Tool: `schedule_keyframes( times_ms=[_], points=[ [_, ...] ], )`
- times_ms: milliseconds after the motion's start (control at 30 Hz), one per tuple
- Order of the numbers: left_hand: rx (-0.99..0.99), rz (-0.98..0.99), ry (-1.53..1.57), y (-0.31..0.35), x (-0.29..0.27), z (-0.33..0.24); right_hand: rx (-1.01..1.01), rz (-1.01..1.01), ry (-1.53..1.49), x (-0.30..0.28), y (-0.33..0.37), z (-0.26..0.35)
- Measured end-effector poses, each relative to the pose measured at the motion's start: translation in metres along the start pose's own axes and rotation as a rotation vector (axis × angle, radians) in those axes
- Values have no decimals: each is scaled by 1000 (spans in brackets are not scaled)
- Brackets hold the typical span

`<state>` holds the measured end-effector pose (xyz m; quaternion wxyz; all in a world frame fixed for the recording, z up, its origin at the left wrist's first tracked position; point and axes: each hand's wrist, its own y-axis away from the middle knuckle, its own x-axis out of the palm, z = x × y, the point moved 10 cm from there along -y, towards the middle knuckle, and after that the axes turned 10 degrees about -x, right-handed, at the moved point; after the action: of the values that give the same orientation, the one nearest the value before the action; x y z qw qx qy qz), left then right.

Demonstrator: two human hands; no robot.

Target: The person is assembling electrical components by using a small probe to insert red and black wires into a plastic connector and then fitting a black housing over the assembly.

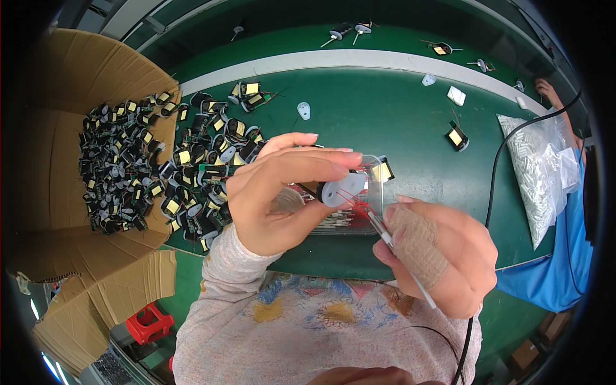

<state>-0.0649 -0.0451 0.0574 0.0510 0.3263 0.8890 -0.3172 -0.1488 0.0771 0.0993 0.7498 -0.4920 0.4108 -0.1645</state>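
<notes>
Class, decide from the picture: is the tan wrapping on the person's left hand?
No, the tan wrapping is on the right hand, while the left hand shows bare fingers.

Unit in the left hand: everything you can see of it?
The unit shows a pale grey, plastic-looking, rounded face that narrows toward one end, with small dark spots, backed by a black body. It is tilted, pinched by the fingers of the left hand above a clear plastic tray. Thin red wires cross in front of its face; where they attach is unclear. Most of the body is hidden.
</notes>
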Motion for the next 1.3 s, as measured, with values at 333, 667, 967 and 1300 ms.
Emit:
schedule_keyframes(
  times_ms=[333, 667, 967, 1300],
  points=[
    [-2, -3, -45, 0, 0, -2, -15, -62, 32, -1, -2, 5],
    [55, 68, -123, 2, 3, -4, 14, -56, 53, -1, -2, 3],
    [18, -21, -41, 0, -2, -4, 3, 1, -91, -2, -3, -8],
    [27, -8, -18, 2, -4, -3, 83, 9, -180, -2, -3, -18]
  ],
)
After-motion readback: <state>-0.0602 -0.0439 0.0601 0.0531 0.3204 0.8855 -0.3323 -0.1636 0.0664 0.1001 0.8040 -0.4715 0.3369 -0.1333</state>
